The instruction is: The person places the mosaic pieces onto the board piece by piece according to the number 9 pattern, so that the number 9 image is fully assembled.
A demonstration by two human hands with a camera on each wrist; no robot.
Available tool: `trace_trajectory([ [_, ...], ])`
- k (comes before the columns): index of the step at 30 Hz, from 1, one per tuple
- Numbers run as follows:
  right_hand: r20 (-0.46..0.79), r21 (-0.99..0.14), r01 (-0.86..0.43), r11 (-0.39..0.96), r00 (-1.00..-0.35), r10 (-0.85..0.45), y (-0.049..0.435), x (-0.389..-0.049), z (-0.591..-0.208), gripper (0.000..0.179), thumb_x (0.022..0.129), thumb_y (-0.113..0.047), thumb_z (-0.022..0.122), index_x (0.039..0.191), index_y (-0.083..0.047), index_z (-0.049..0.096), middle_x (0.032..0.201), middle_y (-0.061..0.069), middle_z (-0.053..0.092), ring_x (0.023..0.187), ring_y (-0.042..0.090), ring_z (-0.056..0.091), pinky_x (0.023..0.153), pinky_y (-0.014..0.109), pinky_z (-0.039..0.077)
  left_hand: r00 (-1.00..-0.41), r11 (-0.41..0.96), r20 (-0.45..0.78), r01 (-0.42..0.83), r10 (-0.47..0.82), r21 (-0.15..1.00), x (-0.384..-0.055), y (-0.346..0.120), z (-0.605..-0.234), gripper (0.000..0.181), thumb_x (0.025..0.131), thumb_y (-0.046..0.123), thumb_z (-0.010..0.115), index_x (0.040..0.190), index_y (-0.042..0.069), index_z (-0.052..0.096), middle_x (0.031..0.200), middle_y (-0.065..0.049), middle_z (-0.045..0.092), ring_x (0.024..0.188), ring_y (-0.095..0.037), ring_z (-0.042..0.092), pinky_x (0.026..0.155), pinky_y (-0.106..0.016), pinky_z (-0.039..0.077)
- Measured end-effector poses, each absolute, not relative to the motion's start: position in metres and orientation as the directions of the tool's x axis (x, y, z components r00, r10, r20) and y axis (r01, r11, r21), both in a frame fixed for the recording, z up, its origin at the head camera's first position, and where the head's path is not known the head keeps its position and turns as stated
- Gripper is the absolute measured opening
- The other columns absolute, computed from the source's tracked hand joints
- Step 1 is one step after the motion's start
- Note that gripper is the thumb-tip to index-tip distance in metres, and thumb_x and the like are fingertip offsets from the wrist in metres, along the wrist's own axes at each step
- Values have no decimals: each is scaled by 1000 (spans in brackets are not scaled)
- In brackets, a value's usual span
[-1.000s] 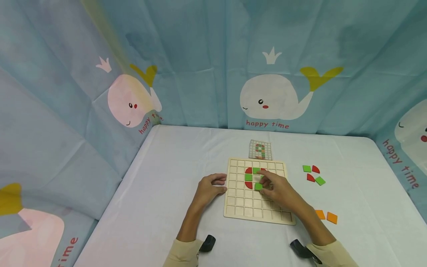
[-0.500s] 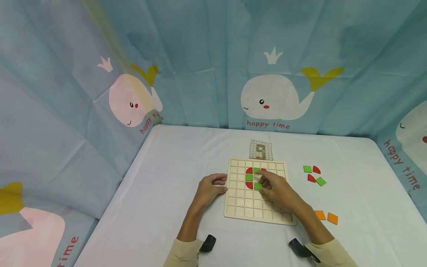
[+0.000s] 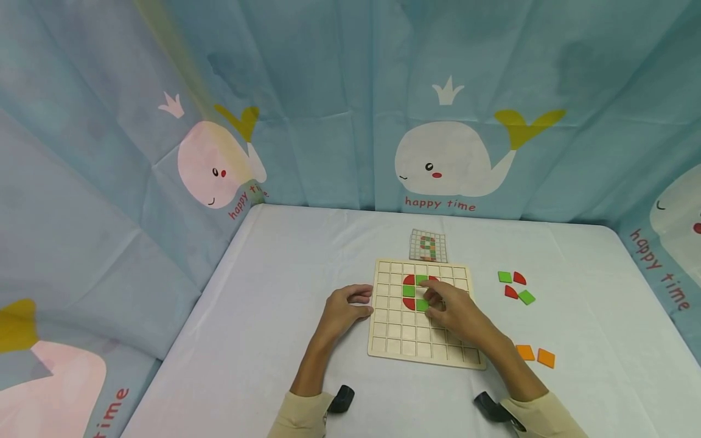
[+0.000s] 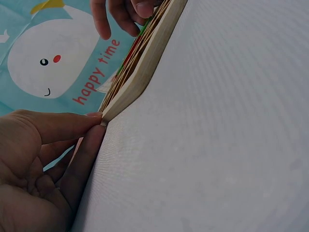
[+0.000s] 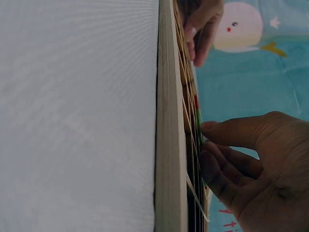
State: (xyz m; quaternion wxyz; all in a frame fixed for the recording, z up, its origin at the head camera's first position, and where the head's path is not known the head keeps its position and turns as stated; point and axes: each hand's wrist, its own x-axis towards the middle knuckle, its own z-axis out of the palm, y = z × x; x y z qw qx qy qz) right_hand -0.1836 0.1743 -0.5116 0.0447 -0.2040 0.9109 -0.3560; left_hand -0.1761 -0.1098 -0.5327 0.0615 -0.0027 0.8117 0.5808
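A wooden grid board (image 3: 401,331) lies on the white table. My left hand (image 3: 341,310) holds the board's left edge, thumb and fingertips meeting it in the left wrist view. Over the board, my right hand (image 3: 457,310) pinches a green square tile (image 3: 421,305) at its right side, low in a grid cell; the thumb tip touches green in the right wrist view. Around that cell sit a red quarter-circle tile (image 3: 409,303), another green square tile (image 3: 408,291) and a second red quarter-circle tile (image 3: 409,280). My right fingers partly cover the tiles at the right of the pattern.
Behind the board lies a pattern card (image 3: 428,246) with a coloured figure on a grid. Loose green squares and red quarter-circles (image 3: 511,292) lie to the right. Two orange tiles (image 3: 546,358) lie nearer, beside my right forearm. A blue whale-print curtain (image 3: 328,121) surrounds the table.
The green tile under my right thumb has shifted slightly left into line with its grid cell. My left hand stays at the board's edge.
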Motion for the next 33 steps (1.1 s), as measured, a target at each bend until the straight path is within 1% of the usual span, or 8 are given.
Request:
trace_trajectory([
  [5, 77, -670, -348, 656, -911, -404, 174, -182, -512, 59, 90, -1, 81, 145, -4, 60, 111, 2, 73, 101, 16, 68, 89, 38, 62, -993, 319, -102, -76, 66, 945, -176, -110, -534, 49, 84, 1, 83, 132, 9, 74, 121, -5, 76, 110, -20, 73, 86, -26, 62],
  [9, 79, -667, -344, 661, -914, -397, 176, -181, -512, 59, 90, -2, 83, 145, -6, 61, 111, 1, 73, 101, 16, 67, 89, 38, 62, -992, 323, -105, -79, 65, 943, -176, -110, -534, 49, 84, 1, 83, 132, 9, 74, 121, -5, 76, 110, -20, 73, 88, -28, 61],
  [14, 109, -657, -357, 664, -916, -385, 178, -179, -511, 57, 90, -3, 83, 143, -7, 63, 111, 1, 73, 101, 15, 67, 87, 38, 62, -992, 323, -108, -83, 61, 943, -176, -109, -531, 49, 84, 1, 83, 132, 9, 74, 121, -4, 76, 109, -20, 73, 91, -32, 61],
  [19, 137, -679, -364, 637, -916, -378, 183, -174, -508, 54, 91, -2, 80, 142, -6, 63, 111, 2, 73, 102, 16, 68, 86, 38, 63, -992, 316, -111, -85, 65, 945, -176, -110, -532, 49, 84, 0, 83, 132, 9, 74, 122, -5, 76, 110, -21, 73, 87, -27, 62],
  [22, 153, -703, -365, 610, -916, -372, 188, -171, -504, 53, 92, -2, 79, 142, -5, 63, 112, 3, 73, 101, 17, 69, 83, 35, 63, -992, 313, -109, -83, 68, 946, -175, -110, -532, 49, 84, 0, 83, 132, 8, 74, 122, -5, 76, 111, -21, 73, 86, -26, 62],
  [25, 186, -705, -384, 596, -911, -367, 193, -168, -500, 53, 92, -1, 79, 142, -4, 63, 112, 4, 74, 99, 17, 70, 78, 30, 61, -992, 318, -107, -80, 68, 945, -176, -110, -532, 49, 84, 1, 83, 132, 9, 74, 122, -5, 76, 111, -21, 73, 87, -27, 62],
  [29, 213, -688, -389, 612, -915, -343, 202, -162, -496, 50, 93, -5, 80, 141, -6, 64, 113, 5, 74, 98, 16, 70, 76, 26, 59, -992, 321, -109, -83, 64, 944, -176, -110, -531, 50, 84, 0, 83, 132, 9, 74, 121, -5, 76, 110, -21, 73, 88, -29, 62],
  [33, 239, -669, -384, 637, -922, -305, 213, -156, -492, 47, 94, -8, 79, 139, -7, 66, 113, 5, 74, 98, 15, 69, 75, 25, 59, -992, 313, -109, -83, 66, 946, -176, -110, -532, 50, 84, -1, 83, 132, 8, 73, 121, -5, 76, 110, -21, 73, 87, -26, 62],
])
